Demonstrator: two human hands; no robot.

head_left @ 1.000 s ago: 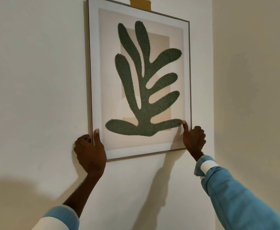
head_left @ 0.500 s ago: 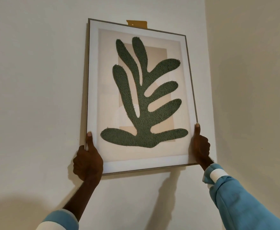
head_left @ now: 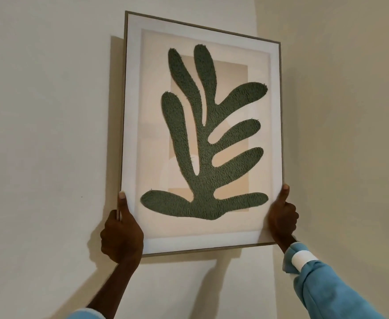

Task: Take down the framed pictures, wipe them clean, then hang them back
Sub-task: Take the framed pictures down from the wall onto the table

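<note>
A framed picture (head_left: 131, 111) with a thin wooden frame, white mat and a green textured leaf shape is held up in front of the pale wall. My left hand (head_left: 121, 236) grips its lower left edge, thumb up along the front. My right hand (head_left: 282, 217) grips the lower right edge, thumb pointing up the frame's side. The picture is tilted slightly, with its top leaning toward the right, and it casts a shadow on the wall to its left.
The pale wall (head_left: 46, 134) runs behind the picture. A second wall (head_left: 350, 111) meets it at a corner just right of the frame. No hook or tape shows above the frame.
The picture has come away from the wall and lower and nearer in view. The yellow tape seen behind its top edge earlier is no longer visible. Both hands keep their grip.
</note>
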